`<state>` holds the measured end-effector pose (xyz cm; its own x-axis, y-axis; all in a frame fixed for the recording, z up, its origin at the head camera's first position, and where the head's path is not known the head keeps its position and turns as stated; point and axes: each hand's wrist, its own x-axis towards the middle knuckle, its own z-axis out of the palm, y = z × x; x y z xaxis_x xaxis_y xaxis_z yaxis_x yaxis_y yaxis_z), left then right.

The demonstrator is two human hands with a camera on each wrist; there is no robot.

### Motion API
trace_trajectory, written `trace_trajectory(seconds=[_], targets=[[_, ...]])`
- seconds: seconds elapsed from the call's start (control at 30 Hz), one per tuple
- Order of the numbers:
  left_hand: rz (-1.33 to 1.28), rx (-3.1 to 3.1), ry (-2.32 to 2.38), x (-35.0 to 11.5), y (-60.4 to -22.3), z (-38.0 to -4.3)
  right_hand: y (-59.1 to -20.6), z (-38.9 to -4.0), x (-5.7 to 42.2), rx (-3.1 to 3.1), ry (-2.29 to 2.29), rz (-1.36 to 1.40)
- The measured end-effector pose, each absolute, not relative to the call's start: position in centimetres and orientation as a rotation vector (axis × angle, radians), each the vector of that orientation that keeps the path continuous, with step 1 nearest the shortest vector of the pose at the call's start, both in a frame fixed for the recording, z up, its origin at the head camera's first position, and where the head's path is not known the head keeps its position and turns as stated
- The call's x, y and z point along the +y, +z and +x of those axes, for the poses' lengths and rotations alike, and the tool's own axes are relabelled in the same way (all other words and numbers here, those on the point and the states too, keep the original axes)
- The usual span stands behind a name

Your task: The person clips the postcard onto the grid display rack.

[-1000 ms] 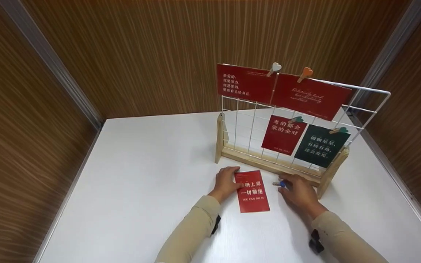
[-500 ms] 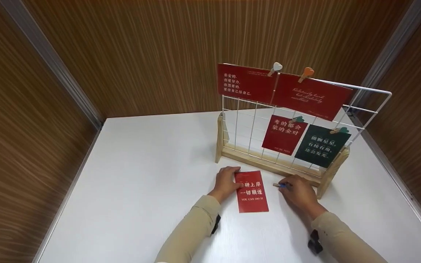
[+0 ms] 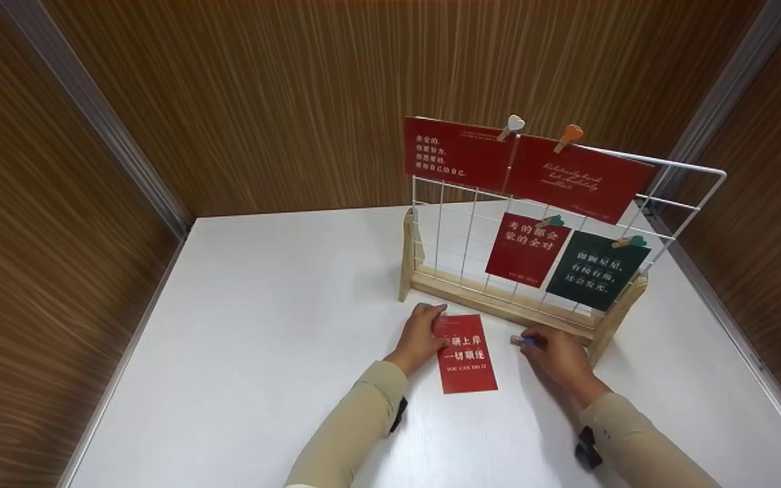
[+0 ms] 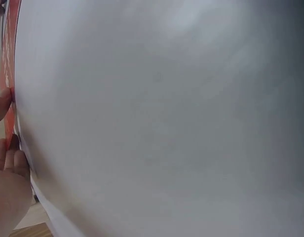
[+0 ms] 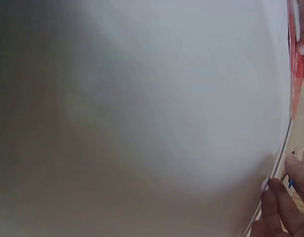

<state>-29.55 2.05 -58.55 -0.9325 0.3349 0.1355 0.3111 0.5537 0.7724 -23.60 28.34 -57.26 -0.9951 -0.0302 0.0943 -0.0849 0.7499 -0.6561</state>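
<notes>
A red card (image 3: 470, 373) with white lettering lies near the front of the rack. My left hand (image 3: 420, 337) holds it by its upper left edge; in the left wrist view the thumb is on the card (image 4: 9, 59) and the other fingers are at its edge. Right of the card, my right hand (image 3: 561, 357) pinches a small wooden clothespin (image 3: 518, 340) with a blue end between thumb and fingers. In the right wrist view only the blue part (image 5: 290, 183) shows, mostly covered by the fingertips.
A white wire grid rack (image 3: 457, 227) on a wooden base (image 3: 499, 308) stands just behind both hands. Clothespins with coloured ends, such as the orange one (image 3: 569, 135), hold several red cards and a green card (image 3: 597, 271) on it. The white table (image 3: 282, 305) reaches the wood-grain walls.
The clothespin has turned slightly in my right fingers, with its wooden end showing more. My left hand and the red card have shifted a little to the left and away from me.
</notes>
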Motion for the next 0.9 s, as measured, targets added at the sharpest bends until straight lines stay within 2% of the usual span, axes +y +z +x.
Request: trace_trajectory(seconds=[0.57,0.9], targets=[[0.322,2.616,1.564,1.3,-58.4,-29.6,-57.1,-23.6,27.9,-2.785,1.249,0.157],[0.307,2.554,1.644,0.7,-58.1,-29.7,-56.2,-23.7,26.7,-2.741,1.308,0.172]])
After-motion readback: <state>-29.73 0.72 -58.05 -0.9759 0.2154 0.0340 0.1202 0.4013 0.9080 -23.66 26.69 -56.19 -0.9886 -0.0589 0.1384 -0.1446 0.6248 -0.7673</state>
